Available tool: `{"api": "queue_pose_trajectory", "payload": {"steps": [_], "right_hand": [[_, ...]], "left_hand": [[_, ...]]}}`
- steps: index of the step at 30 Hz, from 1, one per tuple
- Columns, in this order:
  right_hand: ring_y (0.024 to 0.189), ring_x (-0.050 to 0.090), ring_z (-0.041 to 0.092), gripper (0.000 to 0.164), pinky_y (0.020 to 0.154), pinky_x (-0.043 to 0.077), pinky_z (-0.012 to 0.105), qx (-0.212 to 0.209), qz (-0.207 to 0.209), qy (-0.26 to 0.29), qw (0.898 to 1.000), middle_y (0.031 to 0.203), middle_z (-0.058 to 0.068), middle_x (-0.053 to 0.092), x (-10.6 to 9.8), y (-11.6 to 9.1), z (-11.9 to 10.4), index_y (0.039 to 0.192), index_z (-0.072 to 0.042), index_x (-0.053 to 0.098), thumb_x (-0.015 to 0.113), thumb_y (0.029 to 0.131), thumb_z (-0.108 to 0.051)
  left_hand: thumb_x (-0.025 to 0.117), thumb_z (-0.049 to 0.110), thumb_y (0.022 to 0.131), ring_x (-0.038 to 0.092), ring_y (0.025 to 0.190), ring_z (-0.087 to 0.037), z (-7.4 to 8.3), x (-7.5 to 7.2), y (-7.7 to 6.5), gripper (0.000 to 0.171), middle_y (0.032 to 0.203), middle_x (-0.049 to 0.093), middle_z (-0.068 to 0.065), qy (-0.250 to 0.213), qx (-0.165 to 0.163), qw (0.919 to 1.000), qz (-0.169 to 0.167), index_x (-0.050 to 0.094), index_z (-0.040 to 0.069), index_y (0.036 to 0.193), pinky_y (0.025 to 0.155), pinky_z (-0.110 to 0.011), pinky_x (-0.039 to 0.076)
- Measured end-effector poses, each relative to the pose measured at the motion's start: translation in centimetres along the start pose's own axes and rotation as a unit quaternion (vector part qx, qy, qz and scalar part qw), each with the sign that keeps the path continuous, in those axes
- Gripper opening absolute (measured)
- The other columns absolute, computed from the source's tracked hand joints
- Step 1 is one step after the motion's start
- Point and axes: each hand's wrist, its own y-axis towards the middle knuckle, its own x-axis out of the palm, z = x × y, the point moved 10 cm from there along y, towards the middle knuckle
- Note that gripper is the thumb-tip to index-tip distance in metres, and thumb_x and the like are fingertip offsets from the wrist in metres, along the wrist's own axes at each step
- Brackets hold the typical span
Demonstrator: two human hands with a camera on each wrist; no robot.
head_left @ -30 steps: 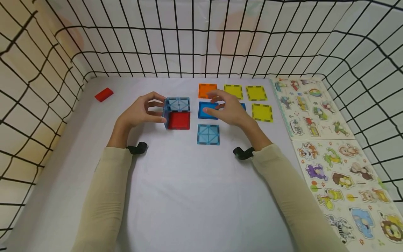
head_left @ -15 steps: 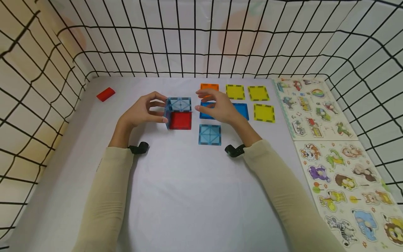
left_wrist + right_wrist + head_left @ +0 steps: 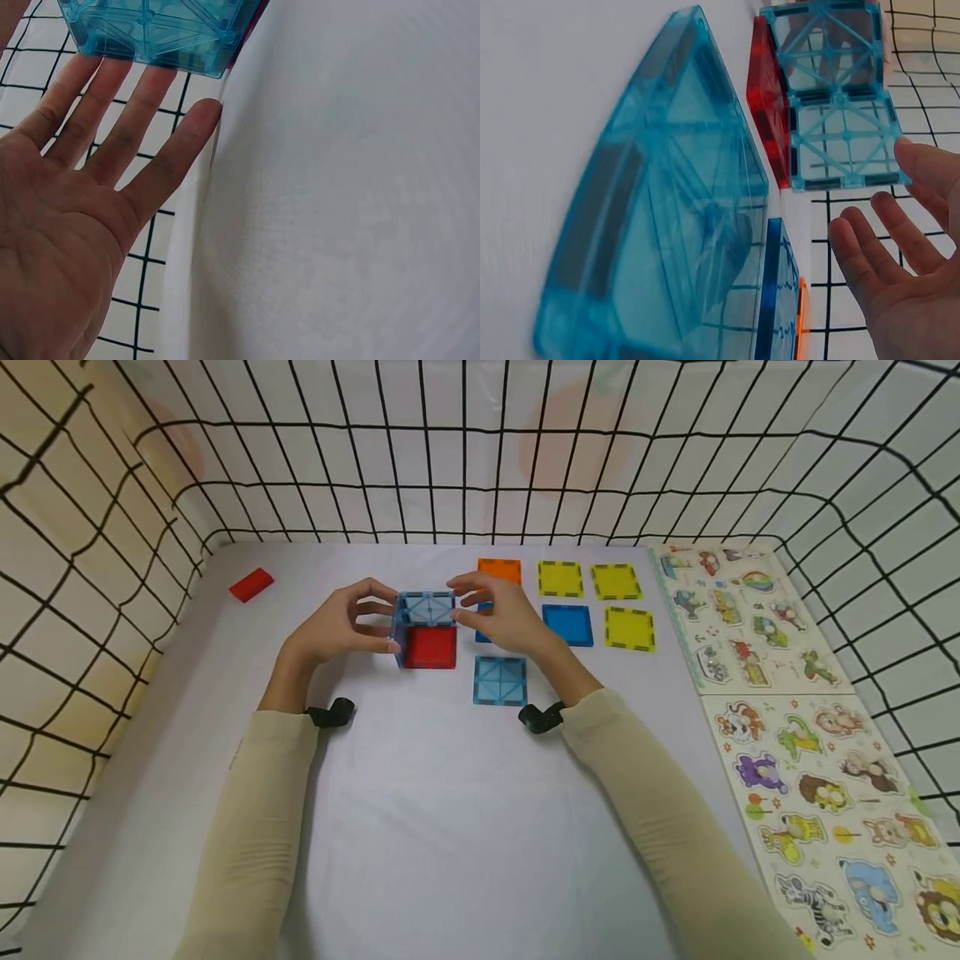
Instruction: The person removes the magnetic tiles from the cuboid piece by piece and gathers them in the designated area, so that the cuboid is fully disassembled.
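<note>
A red square magnetic tile point(image 3: 430, 647) lies on the white cloth. Two light-blue clear tiles stand upright on its edges: a back tile point(image 3: 429, 609) and a left tile point(image 3: 398, 635). My left hand point(image 3: 337, 620) rests its fingertips against the left tile's outer face, fingers extended, as the left wrist view point(image 3: 112, 142) shows. Beside the back tile's right edge is my right hand point(image 3: 501, 614), fingers loosely spread and holding nothing; its thumb is at that edge in the right wrist view, contact unclear. Another light-blue tile point(image 3: 500, 681) lies flat in front of it.
One dark-blue tile point(image 3: 567, 625) lies right of the right hand, another point(image 3: 483, 636) is partly hidden beneath it. Behind are an orange tile point(image 3: 500, 568) and three yellow tiles point(image 3: 560, 578). A red curved piece point(image 3: 251, 585), sticker sheets point(image 3: 810, 760) and black wire mesh point(image 3: 465, 489) surround them.
My right hand has moved left, from over the dark-blue tiles to the back tile's right edge, uncovering the right dark-blue tile. The left hand has stayed at the left tile.
</note>
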Motion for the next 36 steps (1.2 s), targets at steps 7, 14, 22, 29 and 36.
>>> {"api": "queue_pose_trajectory", "payload": {"steps": [7, 14, 22, 29, 36], "right_hand": [[0.121, 0.061, 0.020, 0.046, 0.100, 0.057, 0.034, -0.014, -0.016, -0.015, 1.000, 0.143, 0.001, 0.060, 1.3, 0.7, -0.6, 0.146, -0.021, 0.057, 0.067, 0.102, -0.025], [0.117, 0.061, 0.019, 0.041, 0.093, 0.059, 0.030, -0.009, -0.022, -0.027, 0.999, 0.140, -0.001, 0.061, 2.0, 1.4, -1.3, 0.144, -0.022, 0.059, 0.063, 0.104, -0.027], [0.117, 0.064, 0.023, 0.028, 0.103, 0.055, 0.036, -0.009, 0.007, -0.041, 0.999, 0.134, 0.001, 0.067, 1.5, 1.4, -1.8, 0.132, -0.018, 0.069, 0.059, 0.106, -0.021], [0.118, 0.066, 0.022, 0.027, 0.105, 0.055, 0.035, -0.014, 0.022, -0.033, 0.999, 0.132, 0.001, 0.068, 1.2, 1.0, -1.8, 0.130, -0.018, 0.070, 0.060, 0.105, -0.018], [0.120, 0.067, 0.021, 0.025, 0.105, 0.055, 0.035, -0.012, 0.055, -0.020, 0.998, 0.132, 0.001, 0.068, 0.2, 0.4, -1.5, 0.128, -0.018, 0.070, 0.062, 0.104, -0.018]], "left_hand": [[0.090, 0.005, 0.076, 0.057, 0.126, -0.026, -0.1, 0.0, -0.1, 0.070, 0.135, 0.054, -0.004, 0.004, -0.002, 1.0000, -0.001, 0.053, 0.010, 0.136, 0.104, -0.046, 0.056], [0.090, 0.005, 0.076, 0.057, 0.125, -0.027, 0.0, -0.1, -0.2, 0.069, 0.134, 0.055, -0.005, 0.002, -0.001, 1.0000, -0.003, 0.053, 0.009, 0.135, 0.104, -0.047, 0.056], [0.089, 0.003, 0.077, 0.057, 0.125, -0.027, 0.0, 0.2, 0.0, 0.069, 0.134, 0.054, -0.007, 0.003, -0.001, 1.0000, -0.006, 0.052, 0.007, 0.134, 0.106, -0.047, 0.054], [0.089, 0.003, 0.076, 0.057, 0.125, -0.028, 0.3, 0.4, 0.0, 0.069, 0.133, 0.054, -0.007, 0.005, 0.005, 0.9999, -0.009, 0.052, 0.008, 0.133, 0.107, -0.050, 0.053], [0.088, 0.002, 0.076, 0.056, 0.127, -0.028, 0.2, 0.3, 0.0, 0.070, 0.136, 0.053, -0.008, 0.013, -0.003, 0.9999, -0.005, 0.050, 0.007, 0.134, 0.108, -0.050, 0.052]]}}
